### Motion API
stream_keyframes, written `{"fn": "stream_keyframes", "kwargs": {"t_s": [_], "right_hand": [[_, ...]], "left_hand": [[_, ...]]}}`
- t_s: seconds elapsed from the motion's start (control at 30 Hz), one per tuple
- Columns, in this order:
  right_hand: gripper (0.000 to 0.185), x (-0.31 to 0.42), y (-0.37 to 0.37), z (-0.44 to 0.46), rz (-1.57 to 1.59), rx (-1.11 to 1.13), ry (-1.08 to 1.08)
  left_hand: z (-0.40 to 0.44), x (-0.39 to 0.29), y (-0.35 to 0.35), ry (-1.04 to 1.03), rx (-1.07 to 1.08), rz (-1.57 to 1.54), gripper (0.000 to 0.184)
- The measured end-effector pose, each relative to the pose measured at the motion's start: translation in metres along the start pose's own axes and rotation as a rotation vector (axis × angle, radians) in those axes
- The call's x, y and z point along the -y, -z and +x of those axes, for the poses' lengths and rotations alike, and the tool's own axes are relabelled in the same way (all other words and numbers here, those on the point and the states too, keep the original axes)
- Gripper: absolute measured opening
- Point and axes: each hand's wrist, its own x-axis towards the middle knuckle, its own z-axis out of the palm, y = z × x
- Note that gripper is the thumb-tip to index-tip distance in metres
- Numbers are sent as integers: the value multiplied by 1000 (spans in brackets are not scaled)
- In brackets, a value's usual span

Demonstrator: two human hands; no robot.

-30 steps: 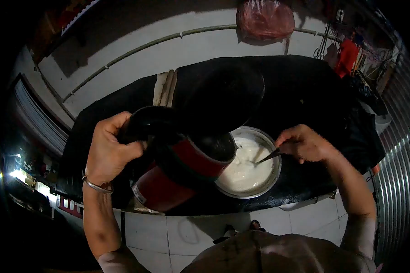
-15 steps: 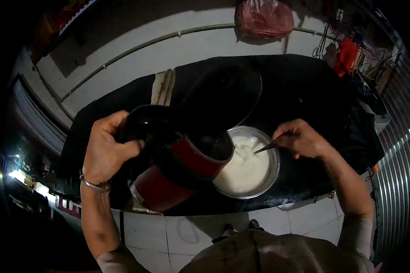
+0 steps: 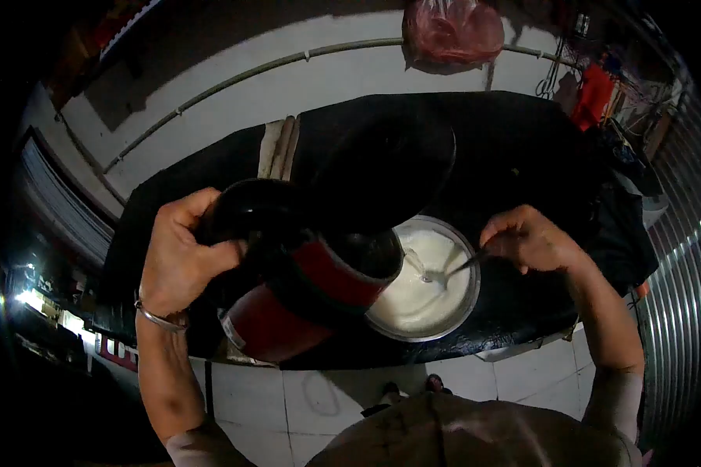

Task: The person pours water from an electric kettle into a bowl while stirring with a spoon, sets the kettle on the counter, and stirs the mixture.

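My left hand (image 3: 181,253) is closed round the black handle of a red and black electric kettle (image 3: 276,321). The kettle leans to the right with its black lid (image 3: 393,167) swung up, and its mouth overhangs the left side of a metal bowl (image 3: 476,292). Thin liquid seems to run from the mouth into the white, batter-like mixture (image 3: 417,305) in the bowl. On the right, my right hand (image 3: 531,240) pinches the handle of a metal spoon (image 3: 458,268), whose head dips into the mixture.
The bowl stands on a table with a black cover (image 3: 514,167). A pink plastic bag (image 3: 453,35) hangs on the wall behind. Pale sticks (image 3: 279,148) lie at the table's back edge. Corrugated metal (image 3: 681,288) rises at the right, near a red cloth (image 3: 594,95).
My right hand has shifted slightly right, and the spoon's head now shows at the surface of the mixture, lower than before. The kettle stays tilted, nearly in the same place.
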Motion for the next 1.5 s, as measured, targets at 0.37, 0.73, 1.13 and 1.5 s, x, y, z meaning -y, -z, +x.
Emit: {"fn": "stream_keyframes", "kwargs": {"t_s": [0.37,0.73,1.13,1.5], "right_hand": [[11,6,1,2,2,-40,-53],[12,6,-7,11,55,-69,-72],[8,7,2,-24,-122,-204,240],[14,-13,-12,-9,-470,-386,588]], "left_hand": [[1,1,-3,3,-5,-65,14],[-1,1,-1,-7,-22,-41,15],[-2,4,2,22,-22,-76,18],[-3,2,2,33,-31,-105,19]]}}
